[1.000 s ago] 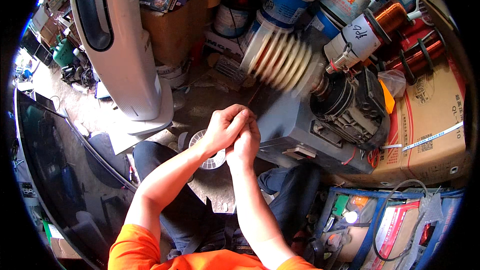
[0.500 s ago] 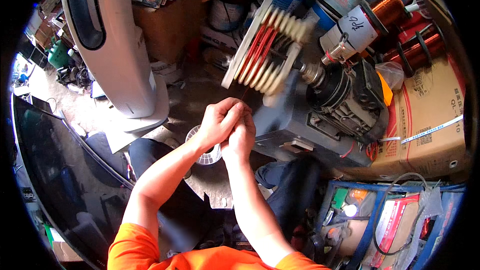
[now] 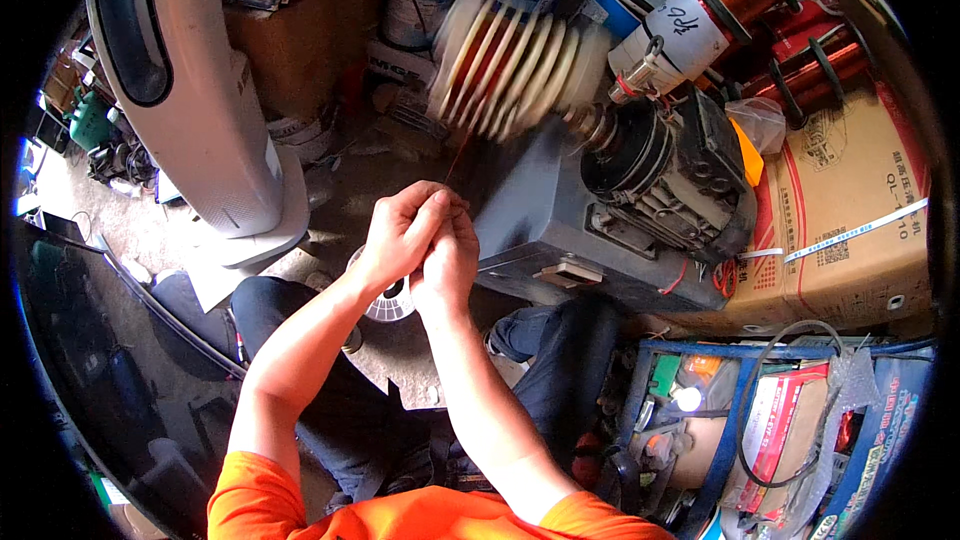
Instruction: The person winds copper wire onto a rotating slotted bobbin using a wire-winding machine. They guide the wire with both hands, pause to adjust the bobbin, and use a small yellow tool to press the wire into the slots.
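My left hand (image 3: pixel 401 228) and my right hand (image 3: pixel 449 265) are pressed together, fingers closed, in front of my lap. A thin reddish copper wire (image 3: pixel 459 156) runs from my fingertips up to a coil winding former (image 3: pixel 510 70). Pale ridged dividers separate its slots, where red wire lies. Motion blurs the former's edges, and it sits on the shaft of a dark motor (image 3: pixel 655 165). Below my hands, a round white spool (image 3: pixel 388 306) stands on the floor, partly hidden by my wrists. Inside my fingers the wire cannot be seen.
The motor rests on a grey metal box (image 3: pixel 530 220). Copper wire reels (image 3: pixel 835 70) and a cardboard box (image 3: pixel 850 210) are at right. A blue-framed crate (image 3: pixel 745 380) holds parts at lower right. A tall pale appliance (image 3: pixel 205 120) stands left, beside a dark curved panel (image 3: pixel 110 370).
The winding former has turned and looks more blurred. My hands stay together on the wire; the whole view has shifted slightly, with the scene lying further left and up.
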`<state>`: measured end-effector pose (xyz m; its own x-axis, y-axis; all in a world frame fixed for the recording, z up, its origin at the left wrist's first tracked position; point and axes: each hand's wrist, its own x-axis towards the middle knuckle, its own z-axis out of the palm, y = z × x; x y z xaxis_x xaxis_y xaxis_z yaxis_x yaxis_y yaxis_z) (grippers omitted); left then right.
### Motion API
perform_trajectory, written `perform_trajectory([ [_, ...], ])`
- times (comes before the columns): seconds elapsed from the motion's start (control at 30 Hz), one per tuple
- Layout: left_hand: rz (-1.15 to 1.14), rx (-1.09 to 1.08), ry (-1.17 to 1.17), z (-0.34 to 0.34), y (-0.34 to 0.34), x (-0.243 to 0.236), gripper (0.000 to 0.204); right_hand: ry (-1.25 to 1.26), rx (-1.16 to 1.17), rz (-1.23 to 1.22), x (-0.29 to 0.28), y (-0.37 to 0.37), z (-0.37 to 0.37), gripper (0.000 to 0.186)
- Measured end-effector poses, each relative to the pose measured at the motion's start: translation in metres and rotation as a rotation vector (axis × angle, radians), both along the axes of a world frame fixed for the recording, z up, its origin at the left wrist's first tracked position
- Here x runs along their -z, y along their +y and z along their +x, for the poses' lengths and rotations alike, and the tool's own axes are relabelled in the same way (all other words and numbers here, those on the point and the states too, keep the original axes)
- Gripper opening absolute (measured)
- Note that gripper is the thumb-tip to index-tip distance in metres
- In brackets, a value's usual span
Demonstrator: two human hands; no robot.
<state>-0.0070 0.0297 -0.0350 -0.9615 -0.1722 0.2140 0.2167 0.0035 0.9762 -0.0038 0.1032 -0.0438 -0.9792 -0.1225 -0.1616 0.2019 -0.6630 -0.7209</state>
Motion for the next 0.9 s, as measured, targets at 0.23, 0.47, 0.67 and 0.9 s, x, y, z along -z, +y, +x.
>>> perform_trajectory([
  [0.23, -0.015, 0.020, -0.007, 0.002, -0.001, -0.006, 0.026, -0.020, -0.009, -0.046, 0.000, -0.001, 0.001, 0.016],
  [0.47, 0.044, 0.025, -0.029, 0.000, 0.000, -0.002, 0.027, 0.017, -0.014, 0.018, 0.007, 0.000, -0.002, 0.017],
  [0.67, 0.006, 0.016, -0.027, 0.001, -0.002, -0.005, 0.027, -0.009, 0.006, 0.007, -0.002, -0.004, 0.001, 0.017],
  [0.9, -0.001, 0.018, -0.016, 0.001, -0.001, -0.009, 0.027, 0.007, -0.003, 0.012, 0.005, -0.002, -0.002, 0.017],
])
